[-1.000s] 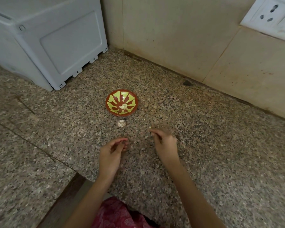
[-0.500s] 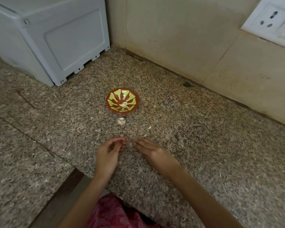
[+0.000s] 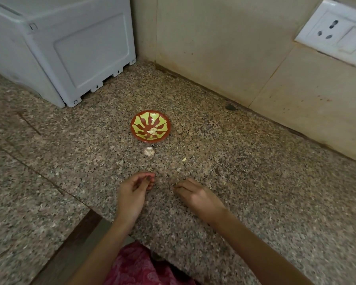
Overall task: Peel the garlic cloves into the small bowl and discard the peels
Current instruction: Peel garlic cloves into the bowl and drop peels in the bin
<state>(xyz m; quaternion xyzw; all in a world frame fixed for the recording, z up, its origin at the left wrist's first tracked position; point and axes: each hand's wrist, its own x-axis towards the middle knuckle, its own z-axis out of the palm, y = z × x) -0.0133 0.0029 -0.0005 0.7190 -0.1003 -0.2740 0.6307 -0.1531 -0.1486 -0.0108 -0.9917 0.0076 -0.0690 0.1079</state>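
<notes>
- Your left hand sits on its edge over the counter, fingers curled in and the thumb meeting the fingertips. I cannot tell whether a clove or a peel is pinched between them.
- Your right hand lies palm down just right of the left one and apart from it. Its fingers are loosely stretched toward the left, with the tips on the counter, and nothing shows in its grasp.
- The small bowl, red-brown with a yellow-green petal pattern, stands upright on the counter beyond both hands.
- A pale peeled clove lies at the bottom of the bowl.
- A whitish garlic piece rests on the counter just in front of the bowl, between it and your left hand.
- A small pale scrap lies to the right of that piece, apart from it.
- A white appliance stands at the far left of the counter, against the wall.
- A white socket plate is fixed to the tiled wall at the upper right.
- Pink patterned cloth shows at the counter's near edge.
</notes>
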